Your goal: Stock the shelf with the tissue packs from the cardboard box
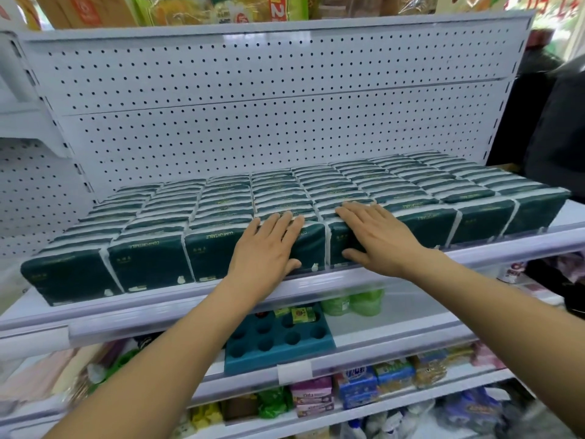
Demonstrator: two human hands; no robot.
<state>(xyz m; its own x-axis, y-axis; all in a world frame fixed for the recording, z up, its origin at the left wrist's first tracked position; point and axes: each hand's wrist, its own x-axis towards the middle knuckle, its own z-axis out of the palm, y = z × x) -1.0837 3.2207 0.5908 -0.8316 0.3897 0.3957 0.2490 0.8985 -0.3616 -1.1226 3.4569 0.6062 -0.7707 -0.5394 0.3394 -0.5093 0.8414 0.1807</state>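
Dark green tissue packs (152,261) with white edges fill the white shelf (395,274) in several rows, running from the front lip back to the pegboard. My left hand (266,248) lies flat over the front face and top edge of a middle pack, fingers together. To its right, my right hand (376,236) rests flat on the neighbouring pack (337,245), fingers spread over the top. Neither hand grips a pack. No cardboard box is in view.
A white pegboard back panel (253,115) rises behind the packs. The shelf below holds a teal tray with round holes (278,340) and green bottles (354,301). Lower shelves carry small coloured boxes (357,386). A dark object (557,137) stands at the right.
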